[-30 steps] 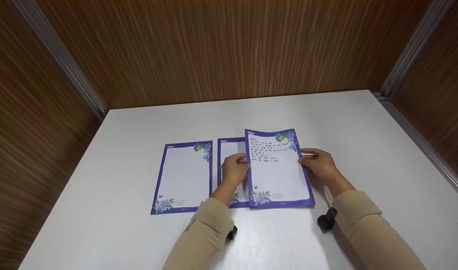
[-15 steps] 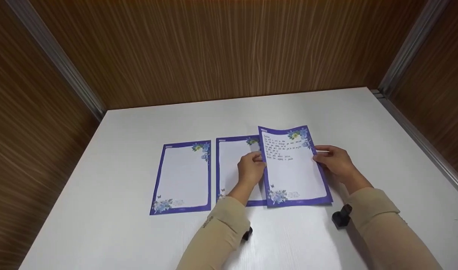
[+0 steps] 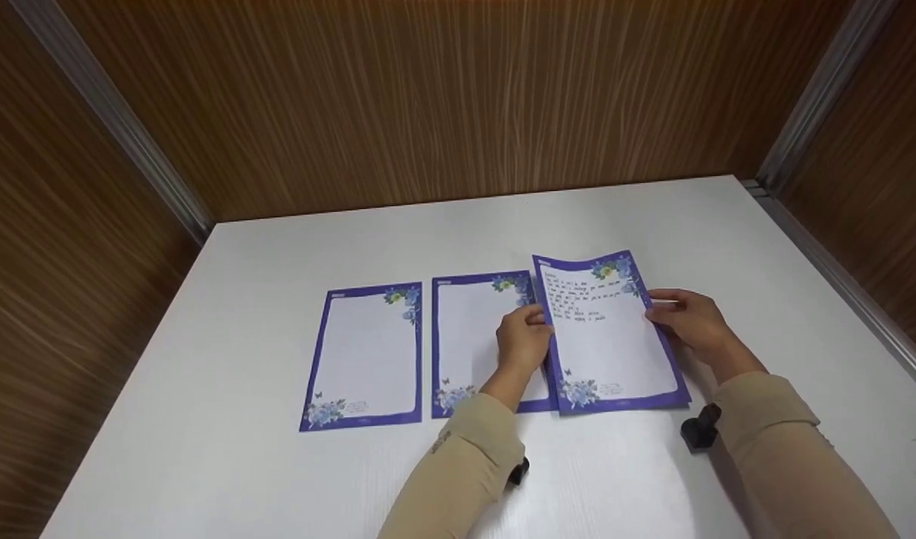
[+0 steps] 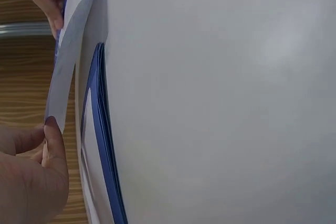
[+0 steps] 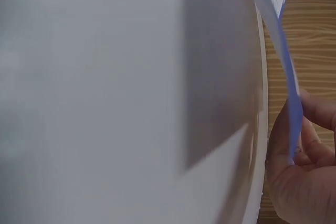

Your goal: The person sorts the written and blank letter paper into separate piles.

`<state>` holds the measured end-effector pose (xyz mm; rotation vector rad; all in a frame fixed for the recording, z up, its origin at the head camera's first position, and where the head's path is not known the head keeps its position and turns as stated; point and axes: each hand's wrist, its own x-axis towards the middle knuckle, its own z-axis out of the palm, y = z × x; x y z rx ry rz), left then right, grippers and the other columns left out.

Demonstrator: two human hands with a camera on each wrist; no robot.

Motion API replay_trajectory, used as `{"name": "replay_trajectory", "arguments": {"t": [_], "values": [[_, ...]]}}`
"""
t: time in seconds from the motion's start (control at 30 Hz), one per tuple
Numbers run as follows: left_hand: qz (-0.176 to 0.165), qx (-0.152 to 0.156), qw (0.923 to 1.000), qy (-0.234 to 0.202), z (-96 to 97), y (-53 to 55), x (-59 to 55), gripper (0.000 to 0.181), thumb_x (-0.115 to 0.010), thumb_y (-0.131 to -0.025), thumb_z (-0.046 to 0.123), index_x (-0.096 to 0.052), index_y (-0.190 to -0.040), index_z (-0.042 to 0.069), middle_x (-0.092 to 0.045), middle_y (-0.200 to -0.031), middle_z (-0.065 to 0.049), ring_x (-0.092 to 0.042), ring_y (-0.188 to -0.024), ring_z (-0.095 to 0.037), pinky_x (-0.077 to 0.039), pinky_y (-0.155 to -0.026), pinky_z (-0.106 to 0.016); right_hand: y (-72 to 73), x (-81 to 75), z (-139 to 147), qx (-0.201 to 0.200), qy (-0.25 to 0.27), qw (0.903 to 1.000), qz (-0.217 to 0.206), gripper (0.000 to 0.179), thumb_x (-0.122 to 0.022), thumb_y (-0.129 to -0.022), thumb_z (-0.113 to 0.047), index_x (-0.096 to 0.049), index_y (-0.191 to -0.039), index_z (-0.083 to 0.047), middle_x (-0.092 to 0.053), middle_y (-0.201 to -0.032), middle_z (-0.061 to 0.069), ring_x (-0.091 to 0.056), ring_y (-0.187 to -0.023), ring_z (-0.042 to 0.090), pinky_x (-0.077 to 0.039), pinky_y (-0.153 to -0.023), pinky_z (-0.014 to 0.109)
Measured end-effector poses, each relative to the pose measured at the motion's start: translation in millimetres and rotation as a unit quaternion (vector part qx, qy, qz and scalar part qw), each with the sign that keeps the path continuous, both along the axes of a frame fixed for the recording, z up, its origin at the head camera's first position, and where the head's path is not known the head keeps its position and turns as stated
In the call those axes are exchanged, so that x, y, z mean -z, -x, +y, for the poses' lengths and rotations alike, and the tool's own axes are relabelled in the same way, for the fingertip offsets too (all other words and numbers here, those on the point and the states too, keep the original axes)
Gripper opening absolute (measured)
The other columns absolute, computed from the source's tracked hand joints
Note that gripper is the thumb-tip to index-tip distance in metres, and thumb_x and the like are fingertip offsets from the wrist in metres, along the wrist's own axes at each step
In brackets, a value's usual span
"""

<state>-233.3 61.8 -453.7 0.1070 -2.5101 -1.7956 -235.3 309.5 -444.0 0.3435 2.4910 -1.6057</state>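
Note:
Between both hands hangs a sheet of writing paper (image 3: 611, 352) with a purple border, blue flowers and several handwritten lines near its top. My left hand (image 3: 523, 340) pinches its left edge between thumb and fingers. On the opposite edge, my right hand (image 3: 690, 320) pinches the paper, thumb in front. The sheet bows slightly and is raised off the table, as its shadow in the right wrist view shows. Under its left side lies part of a second purple-bordered sheet (image 3: 465, 337) without handwriting; in the left wrist view a stack of sheets (image 4: 105, 135) shows layered edges.
A third matching sheet (image 3: 368, 352), also without handwriting, lies flat to the left on the white table (image 3: 225, 359). A wood-grain panel (image 3: 458, 97) stands behind the table. Black wrist cameras, one a dark block (image 3: 701, 428), sit under the sleeves.
Both hands have carried the written sheet to the right, uncovering most of the middle sheet. The left sheet stays where it was.

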Motion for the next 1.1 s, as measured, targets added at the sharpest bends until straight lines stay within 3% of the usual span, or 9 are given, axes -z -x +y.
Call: {"name": "replay_trajectory", "arguments": {"t": [0.37,0.73,1.1], "values": [[-0.014,-0.001,0.9996,0.023,9.2,-0.5,0.5,0.030,-0.069,-0.082,-0.001,-0.068,-0.113,0.003,-0.069,-0.093,-0.001,-0.064,-0.088,-0.013,-0.051,-0.078,-0.022,-0.4,1.8,8.2,0.011,-0.021,0.9996,-0.015,0.057,-0.056,-0.097,-0.022,-0.034,-0.146,-0.003,-0.045,-0.135,0.024,-0.053,-0.112,0.032,-0.048,-0.092,0.035],[-0.046,-0.002,0.9986,0.026,11.9,-1.1,1.6,0.031,-0.069,-0.085,0.006,-0.066,-0.116,0.001,-0.069,-0.098,-0.004,-0.065,-0.093,-0.017,-0.052,-0.081,-0.024,-3.3,3.0,8.5,0.027,-0.025,0.9990,-0.024,0.057,-0.055,-0.096,-0.023,-0.035,-0.145,-0.001,-0.044,-0.136,0.025,-0.049,-0.120,0.037,-0.044,-0.098,0.042],[-0.014,0.012,0.9990,0.041,9.9,-3.3,-0.8,0.032,-0.066,-0.087,0.007,-0.064,-0.117,-0.003,-0.068,-0.099,-0.009,-0.064,-0.095,-0.021,-0.052,-0.081,-0.026,-7.0,1.4,12.0,0.049,-0.022,0.9985,-0.003,0.053,-0.050,-0.098,-0.023,-0.037,-0.142,0.005,-0.045,-0.134,0.029,-0.048,-0.121,0.040,-0.047,-0.095,0.043]]}}
